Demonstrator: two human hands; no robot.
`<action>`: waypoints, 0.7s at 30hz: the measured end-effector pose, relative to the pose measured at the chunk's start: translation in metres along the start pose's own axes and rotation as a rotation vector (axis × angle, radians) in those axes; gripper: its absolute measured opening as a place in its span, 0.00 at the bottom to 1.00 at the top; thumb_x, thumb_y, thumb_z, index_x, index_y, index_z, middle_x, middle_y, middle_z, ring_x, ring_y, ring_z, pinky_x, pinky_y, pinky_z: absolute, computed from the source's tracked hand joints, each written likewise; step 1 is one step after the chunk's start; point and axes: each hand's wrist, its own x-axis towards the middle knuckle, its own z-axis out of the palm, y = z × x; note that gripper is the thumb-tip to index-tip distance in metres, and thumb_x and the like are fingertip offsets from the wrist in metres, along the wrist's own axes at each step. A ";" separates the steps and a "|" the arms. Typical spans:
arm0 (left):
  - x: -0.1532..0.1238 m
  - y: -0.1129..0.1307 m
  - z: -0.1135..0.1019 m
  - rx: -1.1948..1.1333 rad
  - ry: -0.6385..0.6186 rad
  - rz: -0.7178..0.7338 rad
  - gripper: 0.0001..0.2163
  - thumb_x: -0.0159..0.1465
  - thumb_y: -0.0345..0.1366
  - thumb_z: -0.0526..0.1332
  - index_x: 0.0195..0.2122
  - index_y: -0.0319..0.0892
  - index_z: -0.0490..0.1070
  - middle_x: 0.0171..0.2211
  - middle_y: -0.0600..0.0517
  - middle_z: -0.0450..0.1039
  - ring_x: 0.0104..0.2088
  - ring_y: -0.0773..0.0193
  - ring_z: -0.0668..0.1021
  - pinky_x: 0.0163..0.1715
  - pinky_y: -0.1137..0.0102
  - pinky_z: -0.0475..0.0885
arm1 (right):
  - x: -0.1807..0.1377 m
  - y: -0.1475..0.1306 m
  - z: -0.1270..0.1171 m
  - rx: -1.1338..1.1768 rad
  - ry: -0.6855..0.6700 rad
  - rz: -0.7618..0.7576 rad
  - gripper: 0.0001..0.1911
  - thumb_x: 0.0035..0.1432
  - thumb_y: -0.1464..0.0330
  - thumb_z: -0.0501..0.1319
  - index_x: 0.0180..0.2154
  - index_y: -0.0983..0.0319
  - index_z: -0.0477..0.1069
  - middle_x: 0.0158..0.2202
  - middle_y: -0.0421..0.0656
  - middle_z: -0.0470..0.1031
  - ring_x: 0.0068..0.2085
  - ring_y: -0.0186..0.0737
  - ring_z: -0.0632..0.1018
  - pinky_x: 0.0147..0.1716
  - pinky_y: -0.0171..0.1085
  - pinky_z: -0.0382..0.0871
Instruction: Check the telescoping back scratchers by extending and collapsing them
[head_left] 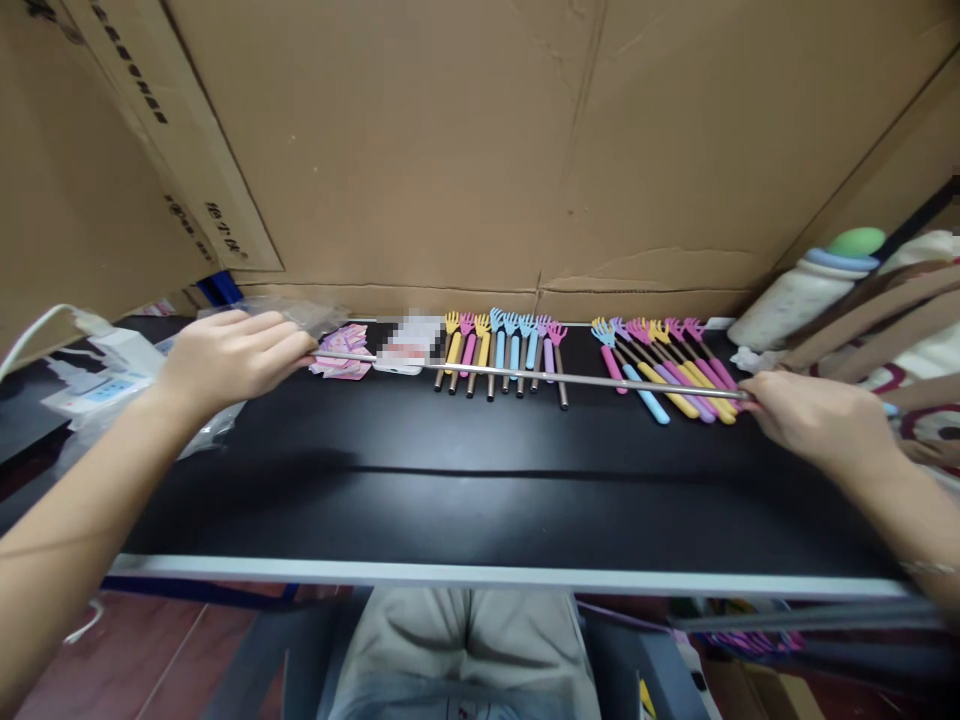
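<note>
A thin metal telescopic rod [525, 374] stretches almost level above the black table [465, 510], drawn out long. My left hand [232, 355] is closed around its left end, and my right hand [821, 415] grips the right end. Both ends of the rod are hidden in my fingers. Behind the rod lies a row of small hand-shaped back scratchers [500, 345] in yellow, pink, blue and purple, with short metal shafts. Farther right, near my right hand, a second group of back scratchers [675, 375] lies slanted, their coloured handles toward me.
Pink packets [341, 352] and a pale, partly blurred item [409, 345] lie behind the rod. A white power strip [112, 385] and clear plastic are at the left. A bottle [799, 300] leans beside a bag [915, 340] on the right. Cardboard [420, 150] walls the back.
</note>
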 end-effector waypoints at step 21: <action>-0.023 -0.002 0.003 -0.061 -0.039 -0.114 0.16 0.70 0.42 0.50 0.27 0.45 0.69 0.23 0.56 0.72 0.28 0.66 0.69 0.26 0.73 0.58 | -0.002 0.038 0.007 -0.026 -0.125 0.217 0.18 0.57 0.55 0.58 0.26 0.62 0.73 0.25 0.50 0.75 0.26 0.36 0.70 0.22 0.35 0.50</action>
